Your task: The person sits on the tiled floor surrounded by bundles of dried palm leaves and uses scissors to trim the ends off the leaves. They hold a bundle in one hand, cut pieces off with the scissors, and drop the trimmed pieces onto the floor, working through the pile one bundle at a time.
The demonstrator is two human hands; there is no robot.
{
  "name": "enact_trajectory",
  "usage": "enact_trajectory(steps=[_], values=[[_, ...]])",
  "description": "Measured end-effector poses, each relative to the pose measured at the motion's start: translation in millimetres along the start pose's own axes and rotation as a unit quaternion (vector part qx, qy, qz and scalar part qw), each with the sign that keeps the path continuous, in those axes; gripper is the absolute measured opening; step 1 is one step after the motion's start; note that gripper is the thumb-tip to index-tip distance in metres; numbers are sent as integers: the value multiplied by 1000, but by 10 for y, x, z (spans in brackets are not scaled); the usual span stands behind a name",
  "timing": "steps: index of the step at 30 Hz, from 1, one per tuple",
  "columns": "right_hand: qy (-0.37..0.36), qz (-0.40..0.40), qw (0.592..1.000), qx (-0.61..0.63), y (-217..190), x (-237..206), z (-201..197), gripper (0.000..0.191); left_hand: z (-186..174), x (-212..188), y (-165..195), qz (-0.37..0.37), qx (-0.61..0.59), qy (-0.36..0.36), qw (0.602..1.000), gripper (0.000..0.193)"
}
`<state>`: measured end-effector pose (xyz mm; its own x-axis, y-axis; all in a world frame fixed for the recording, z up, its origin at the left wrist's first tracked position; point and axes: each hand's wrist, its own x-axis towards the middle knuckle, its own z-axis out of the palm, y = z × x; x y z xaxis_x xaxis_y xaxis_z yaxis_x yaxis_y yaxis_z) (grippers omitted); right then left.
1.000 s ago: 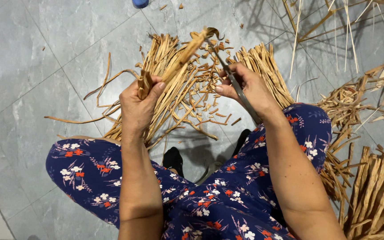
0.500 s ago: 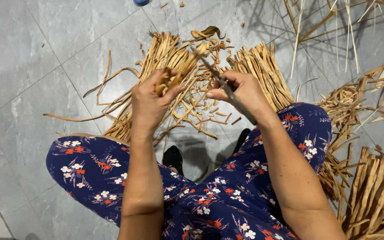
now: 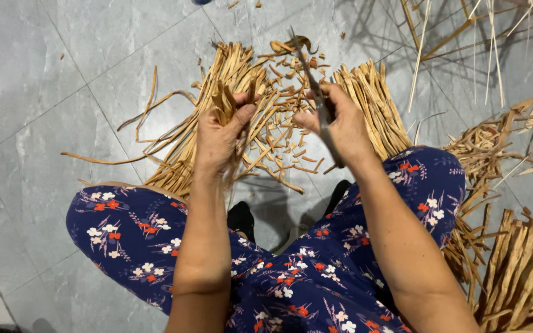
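Nearest the camera, 2 knees in dark blue trousers (image 3: 316, 271) printed with red and white flowers spread wide over the grey tiled floor (image 3: 38, 92). Above them the left hand (image 3: 220, 139) is closed in a fist round a short bundle of tan strips (image 3: 224, 102); the strips are flat, dry and fibrous, pale brown, their cut ends poking up past the thumb and thinner shreds hanging below the palm. The right hand (image 3: 340, 126) has its fingers wrapped tight on the handle of a knife (image 3: 316, 92), whose narrow dull blade slants up and away from the wrist, just beside the bundle but apart from it. Beyond both hands a heap of the same strips (image 3: 260, 111) lies fanned on the tiles, long ones to the left, short offcuts in the middle. A neater stack of strips (image 3: 371, 105) rests behind the right hand. To the far right are more loose piles (image 3: 525, 271) and thin pale sticks (image 3: 482, 43)
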<state>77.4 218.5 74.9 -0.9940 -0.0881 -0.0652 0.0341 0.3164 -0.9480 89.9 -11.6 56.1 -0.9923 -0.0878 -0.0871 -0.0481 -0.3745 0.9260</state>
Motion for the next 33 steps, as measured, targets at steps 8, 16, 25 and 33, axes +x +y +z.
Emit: enact_trajectory(steps=[8, 16, 25, 33], values=[[-4, -141, 985, -95, -71, -162, 233, 76, 54, -6, -90, -35, 12, -19, 999, 32], [34, -185, 973, -133, -91, -199, 329, 76, 112, 2, -266, -34, -46, -34, 998, 22], [50, -205, 964, -161, -121, -219, 362, 78, 150, -18, -214, -44, -61, -27, 997, 17], [86, -207, 962, -155, -181, -236, 416, 67, 187, -28, -187, -41, -10, 0, 999, 16]])
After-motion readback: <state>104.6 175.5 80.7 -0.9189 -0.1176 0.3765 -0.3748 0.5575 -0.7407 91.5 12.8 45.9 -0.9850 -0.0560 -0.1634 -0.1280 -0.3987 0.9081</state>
